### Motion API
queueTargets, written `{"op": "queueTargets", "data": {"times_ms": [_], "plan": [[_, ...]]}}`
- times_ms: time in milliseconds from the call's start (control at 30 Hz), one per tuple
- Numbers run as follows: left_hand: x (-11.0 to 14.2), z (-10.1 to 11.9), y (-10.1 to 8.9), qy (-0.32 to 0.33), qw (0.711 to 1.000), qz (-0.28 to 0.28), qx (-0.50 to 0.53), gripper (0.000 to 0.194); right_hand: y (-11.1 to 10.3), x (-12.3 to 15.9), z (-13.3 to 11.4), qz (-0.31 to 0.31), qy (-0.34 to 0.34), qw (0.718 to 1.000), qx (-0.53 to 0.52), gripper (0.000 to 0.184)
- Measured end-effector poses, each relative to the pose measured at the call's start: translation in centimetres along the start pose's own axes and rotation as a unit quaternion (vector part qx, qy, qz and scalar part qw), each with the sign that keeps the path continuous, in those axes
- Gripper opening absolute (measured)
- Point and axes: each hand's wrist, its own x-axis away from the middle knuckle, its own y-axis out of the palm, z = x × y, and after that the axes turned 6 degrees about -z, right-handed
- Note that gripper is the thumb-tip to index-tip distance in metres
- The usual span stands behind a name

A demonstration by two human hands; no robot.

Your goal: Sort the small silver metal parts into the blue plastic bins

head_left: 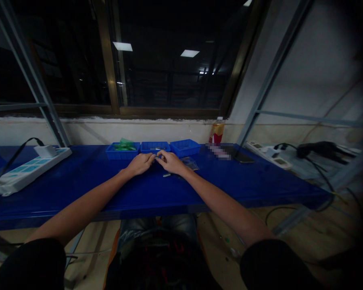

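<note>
My left hand [141, 164] and my right hand [168, 162] meet fingertip to fingertip above the blue table, just in front of the bins. Both are closed in a pinch around a small metallic piece [156, 157], mostly covered by the fingers and too small to name. Below my right hand, a short silvery cylindrical piece [166, 175] lies on the table. A clear plastic bag [190, 163] rests partly behind my right wrist. Behind the hands, the middle blue bin [145, 146] holds some thin metallic pieces.
The left blue bin [110, 154] holds green plastic; another blue bin [186, 150] stands at right. Farther right are a drink bottle [218, 132] and a dark phone [243, 157]. A white power strip [27, 171] lies left on the blue table [226, 185]. Metal posts rise either side.
</note>
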Motion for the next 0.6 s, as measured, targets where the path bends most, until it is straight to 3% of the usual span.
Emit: {"op": "queueTargets", "data": {"times_ms": [367,500,600], "plan": [[0.28,0.56,-0.12,0.029,0.999,0.040,0.002,0.025,-0.27,-0.19,-0.15,0.014,0.018,0.998,0.051,0.031],[0.13,0.36,-0.17,0.009,1.000,0.027,-0.009,0.034,-0.24,0.05,-0.34,0.015,0.010,1.000,0.006,0.020],[0.02,0.19,-0.14,0.002,1.000,0.021,0.000,0.039,-0.13,0.11,-0.33,0.019,-0.002,1.000,-0.005,0.023]]}}
